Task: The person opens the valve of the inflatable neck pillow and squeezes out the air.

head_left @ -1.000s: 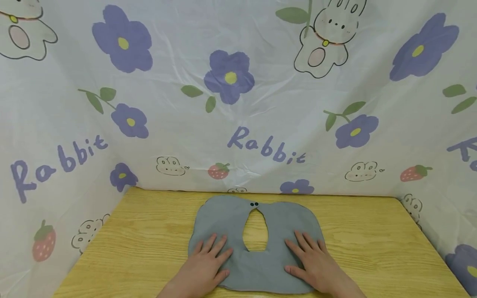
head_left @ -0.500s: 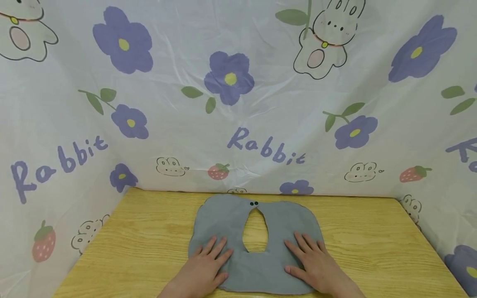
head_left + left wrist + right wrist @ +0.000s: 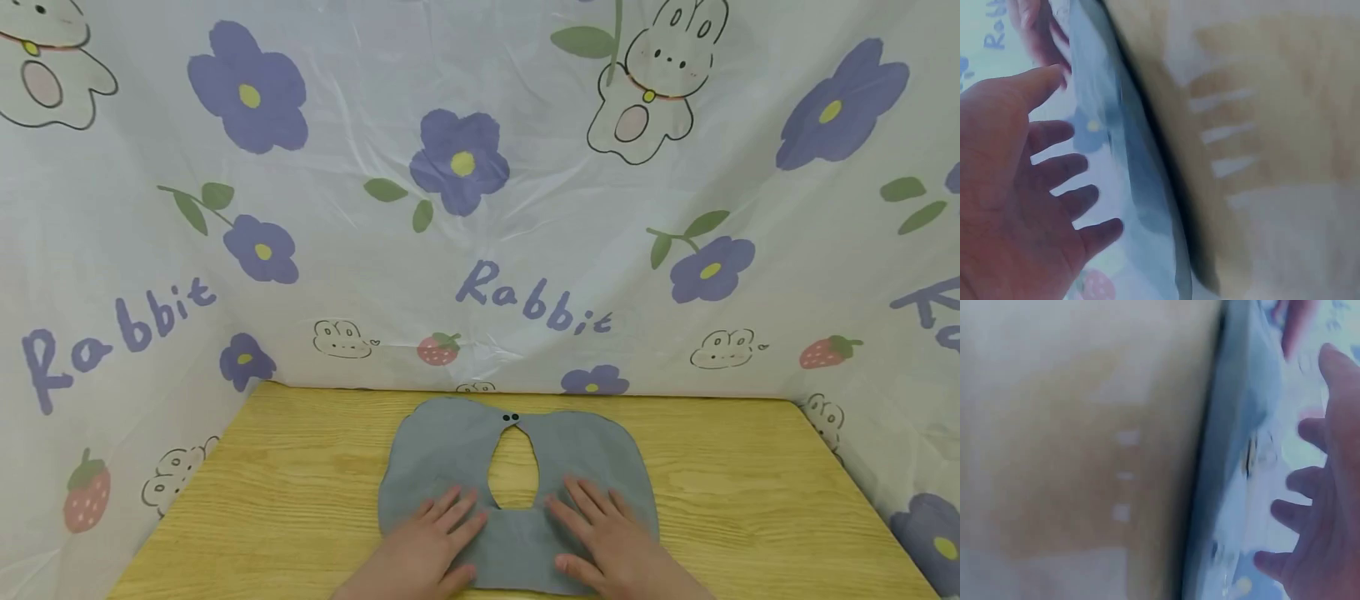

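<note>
A grey bib [image 3: 513, 550] lies spread flat on the wooden table, its neck opening in the middle and two small dark snaps at the far edge. Over its near left part is my left hand [image 3: 423, 546], fingers spread. My right hand [image 3: 611, 537] is over the near right part, its fingers likewise spread. In the left wrist view a gap shows between the left hand [image 3: 1029, 181] and the bib [image 3: 1129, 150]. The right wrist view likewise shows the right hand [image 3: 1329, 494] apart from the bib [image 3: 1229, 425]. Neither hand holds anything.
The wooden table [image 3: 750, 492] extends to both sides of the bib. A white cloth [image 3: 337, 275] printed with purple flowers, rabbits and strawberries hangs along its back and both sides.
Both hands have moved inward toward each other, up from where they rested on the bib's sides. The bib lies in nearly the same place; the head view has tilted slightly.
</note>
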A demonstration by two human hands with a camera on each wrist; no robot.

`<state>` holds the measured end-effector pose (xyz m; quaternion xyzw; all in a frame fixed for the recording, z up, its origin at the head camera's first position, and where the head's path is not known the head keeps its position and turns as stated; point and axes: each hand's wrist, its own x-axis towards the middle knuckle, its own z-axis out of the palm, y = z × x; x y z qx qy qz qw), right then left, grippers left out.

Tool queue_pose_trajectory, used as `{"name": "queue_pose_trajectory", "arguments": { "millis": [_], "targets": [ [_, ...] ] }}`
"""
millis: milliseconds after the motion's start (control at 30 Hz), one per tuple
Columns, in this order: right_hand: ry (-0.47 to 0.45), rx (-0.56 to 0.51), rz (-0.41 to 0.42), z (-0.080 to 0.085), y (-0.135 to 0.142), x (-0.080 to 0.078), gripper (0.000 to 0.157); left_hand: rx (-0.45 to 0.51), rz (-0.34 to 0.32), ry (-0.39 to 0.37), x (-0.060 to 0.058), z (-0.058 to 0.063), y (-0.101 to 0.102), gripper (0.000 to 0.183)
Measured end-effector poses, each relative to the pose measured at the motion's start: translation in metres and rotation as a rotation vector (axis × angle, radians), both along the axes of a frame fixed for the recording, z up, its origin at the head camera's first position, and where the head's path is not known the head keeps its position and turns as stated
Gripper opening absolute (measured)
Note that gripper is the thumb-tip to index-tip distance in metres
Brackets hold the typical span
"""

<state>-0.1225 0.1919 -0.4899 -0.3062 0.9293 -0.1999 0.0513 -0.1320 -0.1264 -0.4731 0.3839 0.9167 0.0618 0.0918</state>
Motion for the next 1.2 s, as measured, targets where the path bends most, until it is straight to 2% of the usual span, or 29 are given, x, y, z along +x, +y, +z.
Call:
{"name": "queue_pose_trajectory", "arguments": {
  "millis": [100, 267, 333, 500, 700, 900, 1200],
  "targets": [
    [0.095, 0.048, 0.072, -0.005, -0.011, 0.009, 0.064, -0.002, -0.063, 0.069, 0.007, -0.006, 0.008, 0.065],
    [0.274, 0.179, 0.160, -0.021, -0.024, 0.021, 0.079, 0.018, -0.132, 0.131, 0.013, -0.018, 0.017, 0.071],
    [0.303, 0.206, 0.175, -0.026, -0.027, 0.023, 0.081, 0.009, -0.157, 0.156, 0.013, -0.022, 0.018, 0.073],
    [0.268, 0.225, 0.186, -0.034, -0.030, 0.024, 0.077, -0.025, -0.193, 0.164, 0.013, -0.029, 0.018, 0.075],
    [0.195, 0.235, 0.203, -0.039, -0.027, 0.022, 0.077, -0.045, -0.167, 0.144, 0.017, -0.033, 0.021, 0.070],
    [0.213, 0.269, 0.207, -0.044, -0.024, 0.025, 0.077, -0.063, -0.144, 0.119, 0.019, -0.033, 0.026, 0.069],
    [0.230, 0.293, 0.204, -0.045, -0.026, 0.024, 0.079, -0.081, -0.115, 0.042, 0.019, -0.033, 0.030, 0.072]
  ]
}}
